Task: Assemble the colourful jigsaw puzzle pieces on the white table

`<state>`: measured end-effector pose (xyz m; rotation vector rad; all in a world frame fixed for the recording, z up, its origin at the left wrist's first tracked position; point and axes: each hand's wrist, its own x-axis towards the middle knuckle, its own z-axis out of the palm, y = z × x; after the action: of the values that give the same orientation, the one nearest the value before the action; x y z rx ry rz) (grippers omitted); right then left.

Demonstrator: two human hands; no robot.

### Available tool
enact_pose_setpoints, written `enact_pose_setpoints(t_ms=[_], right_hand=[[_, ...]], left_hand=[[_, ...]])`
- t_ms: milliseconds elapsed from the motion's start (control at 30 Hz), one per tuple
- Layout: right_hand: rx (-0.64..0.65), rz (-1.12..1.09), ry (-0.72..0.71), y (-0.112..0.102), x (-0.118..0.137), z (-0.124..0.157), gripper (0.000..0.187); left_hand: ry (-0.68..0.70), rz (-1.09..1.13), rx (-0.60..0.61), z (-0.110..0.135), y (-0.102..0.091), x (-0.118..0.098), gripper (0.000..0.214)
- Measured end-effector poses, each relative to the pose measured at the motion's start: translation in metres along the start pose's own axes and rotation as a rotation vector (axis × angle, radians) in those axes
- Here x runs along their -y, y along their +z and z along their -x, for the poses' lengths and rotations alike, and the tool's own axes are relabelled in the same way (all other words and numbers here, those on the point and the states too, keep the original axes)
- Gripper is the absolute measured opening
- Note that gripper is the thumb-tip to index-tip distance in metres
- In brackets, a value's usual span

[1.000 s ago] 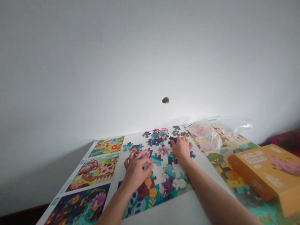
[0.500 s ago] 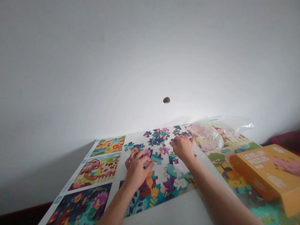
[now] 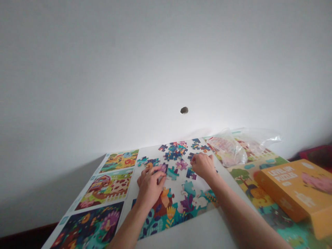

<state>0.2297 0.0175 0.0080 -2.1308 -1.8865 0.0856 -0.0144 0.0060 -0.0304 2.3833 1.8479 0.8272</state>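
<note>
My left hand (image 3: 151,184) rests over the left part of the jigsaw, its fingers spread and bent above loose pieces. Joined pieces form the puzzle's lower part (image 3: 169,214), with a white rabbit and plants. My right hand (image 3: 203,166) is over the right side, fingers curled together beside a dark blue piece (image 3: 191,156); anything pinched in them is hidden. Between my hands lie a purple piece (image 3: 182,164), a teal piece (image 3: 172,173) and a dark piece with green (image 3: 191,174). Farther back is a cluster of overlapping loose pieces (image 3: 175,151).
A printed picture sheet (image 3: 111,186) lies at left. On the right are a clear plastic bag (image 3: 228,148), an orange puzzle box (image 3: 298,186) and a finished-looking colourful picture (image 3: 269,207) beneath them. A white wall with a hole (image 3: 184,110) stands behind the table.
My right hand has shifted slightly toward me, uncovering an orange-and-blue piece behind it. My left hand has drawn back slightly to the left, showing more of the teal piece.
</note>
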Motion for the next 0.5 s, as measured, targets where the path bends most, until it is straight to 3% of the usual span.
enact_pose_setpoints(t_ms=[267, 500], right_hand=[[0.111, 0.071, -0.061, -0.016, 0.001, 0.009, 0.02], [0.152, 0.105, -0.054, -0.008, 0.001, 0.008, 0.027]], left_hand=[[-0.066, -0.032, 0.021, 0.001, -0.01, -0.007, 0.014], [-0.082, -0.045, 0.002, -0.001, -0.01, -0.006, 0.016]])
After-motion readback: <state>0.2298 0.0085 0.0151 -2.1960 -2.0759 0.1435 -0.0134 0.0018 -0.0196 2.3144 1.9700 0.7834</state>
